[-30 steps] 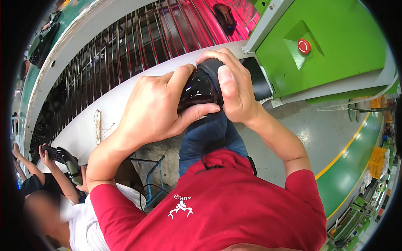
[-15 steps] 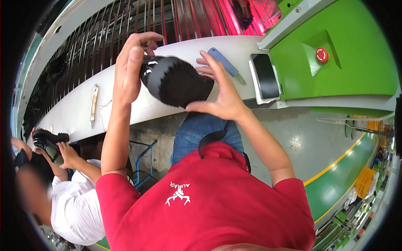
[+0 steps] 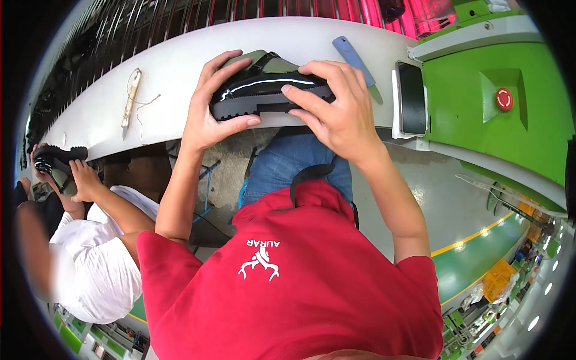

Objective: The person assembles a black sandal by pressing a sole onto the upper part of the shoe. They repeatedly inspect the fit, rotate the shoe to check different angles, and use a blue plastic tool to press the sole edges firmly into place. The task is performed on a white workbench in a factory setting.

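A rubber boot (image 3: 261,89) with a glossy black lower, an olive-green upper part and a ridged black sole lies sideways between my hands above the white work surface (image 3: 180,54). Its sole edge faces me. My left hand (image 3: 207,108) is wrapped round one end, thumb along the sole and fingers over the top. At the other end my right hand (image 3: 339,105) grips, with fingers spread over the glossy side and partly hiding it. Just beyond my right hand lies a blue-handled knife (image 3: 354,60).
Right of the knife, a dark phone (image 3: 411,99) rests on white material beside a green machine (image 3: 462,90) with a red button (image 3: 504,99). At left lies a wrapped-handle knife (image 3: 131,102) with thread. A co-worker (image 3: 99,276) holds a similar boot (image 3: 57,162). Metal bars (image 3: 180,18) run behind.
The boot has turned from showing its dark end to lying sideways with its sole edge toward me. My right hand has moved from beside it onto its side, and both hands hold it.
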{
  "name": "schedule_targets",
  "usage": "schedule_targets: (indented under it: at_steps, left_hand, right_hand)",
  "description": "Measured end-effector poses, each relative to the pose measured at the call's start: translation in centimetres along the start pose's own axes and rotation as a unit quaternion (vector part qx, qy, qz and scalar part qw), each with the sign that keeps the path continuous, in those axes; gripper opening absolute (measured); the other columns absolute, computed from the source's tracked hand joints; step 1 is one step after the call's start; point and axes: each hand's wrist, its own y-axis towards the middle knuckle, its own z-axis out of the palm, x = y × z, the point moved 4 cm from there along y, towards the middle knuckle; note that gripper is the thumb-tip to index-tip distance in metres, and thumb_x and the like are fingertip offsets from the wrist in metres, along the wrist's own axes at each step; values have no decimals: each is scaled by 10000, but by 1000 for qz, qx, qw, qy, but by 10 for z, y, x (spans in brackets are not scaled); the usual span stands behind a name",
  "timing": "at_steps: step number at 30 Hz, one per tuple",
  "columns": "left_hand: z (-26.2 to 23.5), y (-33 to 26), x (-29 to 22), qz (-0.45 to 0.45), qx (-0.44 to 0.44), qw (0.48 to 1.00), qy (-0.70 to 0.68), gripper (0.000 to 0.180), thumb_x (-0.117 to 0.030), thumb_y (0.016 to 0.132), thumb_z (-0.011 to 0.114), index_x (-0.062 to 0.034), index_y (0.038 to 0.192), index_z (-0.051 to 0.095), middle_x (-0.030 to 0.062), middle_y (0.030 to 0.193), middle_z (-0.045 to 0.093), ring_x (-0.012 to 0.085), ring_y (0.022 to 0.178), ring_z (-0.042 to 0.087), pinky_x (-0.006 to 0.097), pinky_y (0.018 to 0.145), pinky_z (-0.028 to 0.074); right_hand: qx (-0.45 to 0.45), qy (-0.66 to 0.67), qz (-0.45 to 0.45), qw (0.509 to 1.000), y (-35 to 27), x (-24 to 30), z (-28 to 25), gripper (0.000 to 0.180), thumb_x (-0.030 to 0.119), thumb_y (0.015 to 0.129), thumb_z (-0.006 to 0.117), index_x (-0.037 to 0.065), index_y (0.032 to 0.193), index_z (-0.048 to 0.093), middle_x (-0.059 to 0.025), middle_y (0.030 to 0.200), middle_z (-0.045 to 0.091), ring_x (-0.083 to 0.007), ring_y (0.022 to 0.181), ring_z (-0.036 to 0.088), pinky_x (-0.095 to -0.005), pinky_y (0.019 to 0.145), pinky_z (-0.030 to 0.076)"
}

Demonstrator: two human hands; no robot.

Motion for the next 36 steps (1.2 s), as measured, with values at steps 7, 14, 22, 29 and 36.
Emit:
schedule_targets:
  at_steps: [7, 14, 22, 29, 36]
  left_hand:
    - [-1, -12, 2, 37, -15, 999, 38, 956, -426, 644, 992, -89, 1487, 694, 198, 1570, 532, 373, 1436, 566, 479, 1189, 473]
    - [-1, -10, 1, 54, -18, 998, 41, 953, -459, 641, 1000, -103, 1476, 709, 208, 1556, 536, 384, 1411, 583, 482, 1173, 482]
    - [-3, -18, -11, 91, -42, 991, 86, 858, -435, 660, 996, -106, 1417, 761, 210, 1535, 543, 370, 1404, 580, 468, 1164, 487]
    - [-9, -4, -31, 122, 18, 983, 138, 833, -386, 679, 976, -130, 1438, 744, 177, 1583, 533, 392, 1436, 538, 497, 1199, 447]
    - [29, 41, -69, 189, 87, 918, 337, 977, -389, 548, 966, -214, 1464, 675, 129, 1536, 584, 403, 1456, 495, 545, 1177, 449]
  right_hand:
    - [-21, -19, 4, 1000, 4, 22, 11, 350, 186, 754, 904, 189, 1090, 807, -5, 1303, 676, -272, 1195, 625, -501, 1000, 408]
    - [-64, -18, -15, 998, 5, 20, 18, 229, 153, 776, 893, 182, 975, 785, 39, 1198, 702, -218, 1163, 648, -470, 993, 401]
    - [29, 11, 98, 995, 16, 12, -8, 620, 370, 739, 966, 114, 1261, 749, -88, 1148, 754, -314, 1050, 703, -431, 941, 508]
    - [-41, -51, 76, 995, -7, 16, 0, 694, 448, 707, 971, 54, 1240, 765, -65, 1120, 770, -265, 993, 707, -415, 862, 504]
    - [-62, -85, 95, 990, -18, 37, 0, 787, 406, 702, 972, 26, 1342, 717, -112, 1242, 740, -302, 1074, 701, -440, 937, 509]
